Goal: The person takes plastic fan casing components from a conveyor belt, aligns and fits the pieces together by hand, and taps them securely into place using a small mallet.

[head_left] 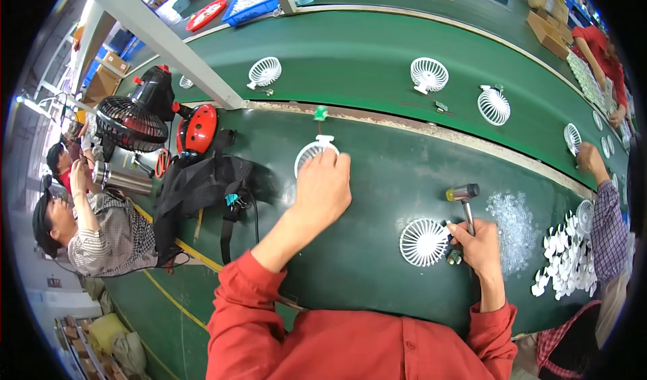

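My left hand (325,186) is closed over a round white fan grille (308,153) on the green workbench; its fingers hide much of the ribs. A small green circuit board (320,113) lies at the bench's far edge, joined to that grille by a thin wire. My right hand (480,246) is wrapped round the handle of a small hammer (464,192), whose yellow and dark head points up and away from me. Thumb and forefinger of that hand are at the tab of a second white fan grille (423,242). Small green electronic parts (454,257) lie beside this grille.
Clear small plastic pieces (510,225) and white plastic parts (566,265) are heaped at right. Beyond the bench a green conveyor belt (337,56) carries several grilles. A black fan (135,120), black bag (202,191) and metal post (165,43) stand left. Co-workers sit both sides.
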Tool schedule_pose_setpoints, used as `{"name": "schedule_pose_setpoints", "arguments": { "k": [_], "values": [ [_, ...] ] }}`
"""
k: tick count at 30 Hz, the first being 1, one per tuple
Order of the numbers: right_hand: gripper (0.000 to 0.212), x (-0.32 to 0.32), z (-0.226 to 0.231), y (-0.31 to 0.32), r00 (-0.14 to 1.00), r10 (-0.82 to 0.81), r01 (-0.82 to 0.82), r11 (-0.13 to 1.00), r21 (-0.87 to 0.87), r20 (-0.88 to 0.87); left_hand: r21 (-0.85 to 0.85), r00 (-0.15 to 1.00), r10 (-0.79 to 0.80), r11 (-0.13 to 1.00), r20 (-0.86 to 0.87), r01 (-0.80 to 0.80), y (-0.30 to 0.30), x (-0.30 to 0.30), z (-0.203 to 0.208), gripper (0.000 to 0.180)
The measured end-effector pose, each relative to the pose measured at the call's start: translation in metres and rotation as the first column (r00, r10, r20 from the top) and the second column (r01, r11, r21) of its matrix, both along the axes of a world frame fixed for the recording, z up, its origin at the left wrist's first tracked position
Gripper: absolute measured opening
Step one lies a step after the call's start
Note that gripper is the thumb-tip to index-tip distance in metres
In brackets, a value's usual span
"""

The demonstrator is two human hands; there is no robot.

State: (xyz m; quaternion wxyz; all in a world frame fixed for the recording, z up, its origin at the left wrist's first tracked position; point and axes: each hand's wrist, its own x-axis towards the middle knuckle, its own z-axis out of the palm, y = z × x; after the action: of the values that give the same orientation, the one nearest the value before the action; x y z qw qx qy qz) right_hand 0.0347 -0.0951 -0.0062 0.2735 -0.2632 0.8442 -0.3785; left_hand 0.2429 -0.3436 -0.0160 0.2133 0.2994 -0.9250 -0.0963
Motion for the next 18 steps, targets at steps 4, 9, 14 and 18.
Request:
{"name": "schedule_pose_setpoints", "arguments": {
  "k": [4, 9, 14, 18],
  "values": [
    [0.029, 0.012, -0.002, -0.002, 0.957, 0.107, -0.093, 0.993, 0.067, -0.270, -0.122, 0.973, -0.141, 0.985, -0.185, 0.120, 0.066, 0.018, 0.001, 0.041],
    [0.029, 0.027, 0.023, -0.002, 0.959, 0.075, -0.062, 0.997, 0.055, -0.273, 0.009, 0.818, -0.530, 0.838, -0.223, 0.546, 0.136, 0.004, -0.007, 0.047],
    [0.032, 0.036, 0.042, 0.023, 0.985, -0.045, 0.022, 0.990, -0.139, -0.169, -0.072, 0.818, -0.522, 0.851, -0.243, 0.521, 0.139, -0.006, -0.022, 0.044],
    [0.023, 0.056, 0.043, 0.045, 0.878, -0.064, -0.085, 0.955, -0.285, -0.475, -0.068, 0.835, -0.503, 0.863, -0.221, 0.501, 0.143, -0.007, -0.020, 0.035]
  ]
}}
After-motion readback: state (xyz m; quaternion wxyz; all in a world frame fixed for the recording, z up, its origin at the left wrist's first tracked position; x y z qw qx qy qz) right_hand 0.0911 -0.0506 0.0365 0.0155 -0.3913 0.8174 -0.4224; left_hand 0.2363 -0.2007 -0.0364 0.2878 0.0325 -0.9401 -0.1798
